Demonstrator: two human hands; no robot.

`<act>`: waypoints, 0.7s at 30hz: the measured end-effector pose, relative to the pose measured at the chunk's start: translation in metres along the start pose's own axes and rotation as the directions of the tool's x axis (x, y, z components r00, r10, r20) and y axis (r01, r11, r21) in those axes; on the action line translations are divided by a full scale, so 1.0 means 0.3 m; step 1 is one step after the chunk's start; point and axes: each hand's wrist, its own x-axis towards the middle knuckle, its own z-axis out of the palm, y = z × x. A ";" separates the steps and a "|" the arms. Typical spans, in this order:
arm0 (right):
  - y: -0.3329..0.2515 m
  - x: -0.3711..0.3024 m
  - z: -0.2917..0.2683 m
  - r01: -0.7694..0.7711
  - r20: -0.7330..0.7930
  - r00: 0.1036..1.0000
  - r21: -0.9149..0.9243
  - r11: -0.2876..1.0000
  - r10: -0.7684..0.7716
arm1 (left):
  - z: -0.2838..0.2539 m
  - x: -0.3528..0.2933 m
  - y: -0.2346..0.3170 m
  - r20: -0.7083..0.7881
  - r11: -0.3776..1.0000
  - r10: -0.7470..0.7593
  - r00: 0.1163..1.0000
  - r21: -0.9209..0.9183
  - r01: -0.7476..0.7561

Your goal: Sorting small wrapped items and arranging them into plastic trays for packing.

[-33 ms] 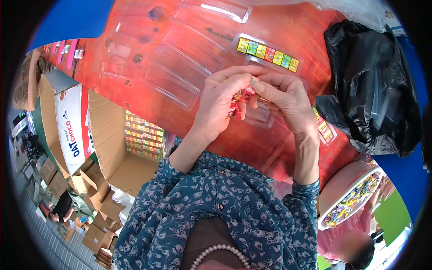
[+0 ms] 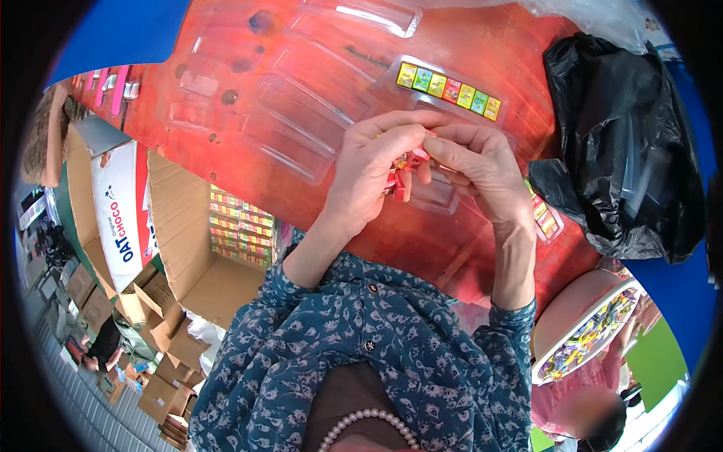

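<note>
My left hand (image 2: 365, 169) is closed around several small red packets (image 2: 393, 183), held above the red table. Thumb and fingers of my right hand (image 2: 478, 162) are pinched at the end of the uppermost red packet (image 2: 418, 154), and the fingertips of both hands meet there. Fingers partly hide the packets, so their exact shape is unclear. Just beyond my hands lies a clear plastic tray (image 2: 403, 62) with a row of small yellow, green, blue and red boxes (image 2: 450, 91). Another clear tray (image 2: 435, 200) shows partly beneath my hands.
Several clear trays (image 2: 290, 128) lie on the red table (image 2: 218, 45). A black plastic bag (image 2: 625, 151) and another filled strip (image 2: 544, 215) are at right. A cardboard box (image 2: 181, 218) stands at left. A basin of wrapped pieces (image 2: 553, 324) is near a person in pink (image 2: 557, 407).
My right thumb and fingertips have shifted very slightly against the red packet. Everything else looks the same.
</note>
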 end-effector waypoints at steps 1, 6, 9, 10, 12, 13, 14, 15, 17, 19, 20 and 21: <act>0.001 0.001 -0.015 -0.038 -0.005 0.999 0.037 0.999 0.038 | -0.001 0.001 0.001 0.016 1.000 -0.007 1.000 0.028 0.007; 0.018 0.008 -0.046 -0.049 0.031 0.998 0.067 0.997 0.047 | -0.011 0.012 0.007 -0.001 1.000 -0.020 1.000 0.014 0.020; 0.051 0.020 -0.027 0.008 -0.008 1.000 -0.026 1.000 -0.008 | -0.002 0.010 -0.002 -0.044 0.996 0.005 0.999 0.086 -0.001; 0.055 0.021 -0.023 0.006 -0.008 1.000 -0.024 1.000 -0.006 | -0.001 0.011 -0.001 -0.046 0.996 0.003 0.999 0.087 0.001; 0.064 0.014 -0.016 0.033 -0.005 0.999 0.034 0.999 -0.032 | 0.000 0.015 -0.001 -0.049 0.997 0.016 0.999 0.077 -0.012; 0.065 0.011 -0.014 0.032 -0.004 0.999 0.035 0.999 -0.031 | -0.002 0.017 -0.003 -0.050 0.997 0.015 0.999 0.078 -0.011; 0.066 0.007 -0.012 0.042 0.003 0.999 0.093 0.995 -0.043 | -0.006 0.021 -0.006 -0.066 0.998 0.010 0.998 0.060 -0.006; 0.067 0.002 -0.010 0.052 0.009 0.999 0.150 0.987 -0.054 | -0.010 0.023 -0.009 -0.081 0.999 0.005 0.997 0.042 -0.001; 0.060 -0.014 0.009 0.044 -0.015 0.999 0.171 0.984 -0.042 | -0.016 0.025 -0.013 -0.090 1.000 0.005 0.996 0.017 -0.004; 0.065 -0.019 0.030 0.036 -0.041 0.999 0.192 0.981 -0.029 | -0.011 0.025 -0.016 -0.097 1.000 0.004 0.995 -0.008 -0.005; 0.075 -0.018 0.040 0.113 -0.064 0.992 0.103 0.988 -0.107 | 0.000 0.023 -0.018 -0.131 0.999 0.016 0.991 0.049 -0.010; 0.085 -0.015 0.045 0.188 -0.079 0.979 0.012 0.982 -0.186 | 0.007 0.019 -0.019 -0.164 0.994 0.031 0.986 0.105 -0.013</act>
